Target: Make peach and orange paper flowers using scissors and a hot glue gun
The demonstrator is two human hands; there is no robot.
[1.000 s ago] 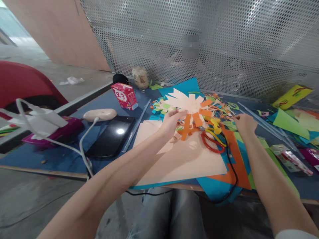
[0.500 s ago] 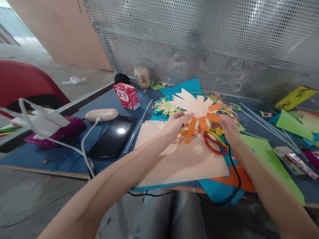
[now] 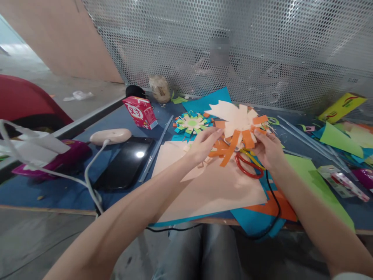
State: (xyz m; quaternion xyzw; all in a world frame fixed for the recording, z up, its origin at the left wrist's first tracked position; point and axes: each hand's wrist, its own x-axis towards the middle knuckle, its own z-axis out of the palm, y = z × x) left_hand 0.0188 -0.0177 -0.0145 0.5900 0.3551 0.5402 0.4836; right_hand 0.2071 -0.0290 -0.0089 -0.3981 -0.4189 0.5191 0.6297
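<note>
Between my two hands, above the stacked sheets, is a paper flower point(image 3: 239, 120) with cream petals and orange strips. At its left edge my left hand point(image 3: 205, 143) pinches the paper between thumb and fingers. My right hand point(image 3: 267, 146) grips an orange strip on the flower's right side. Scissors with red and yellow handles point(image 3: 247, 167) lie just below the flower, their blades hidden. A finished-looking layered flower point(image 3: 192, 123) in blue, cream and green rests to the left. Under my hands spreads a cream paper sheet point(image 3: 210, 194).
To the left lie a black phone point(image 3: 126, 163), a pink-white device point(image 3: 110, 136) with a cable, and a red box point(image 3: 140, 112). Green paper point(image 3: 317, 190) and a yellow box point(image 3: 342, 108) are on the right. A perforated metal panel point(image 3: 180, 46) borders the back.
The paper flower has turned and tilted slightly, showing more of its cream face. My right hand has shifted its hold on the orange strips. The camera view has moved a little.
</note>
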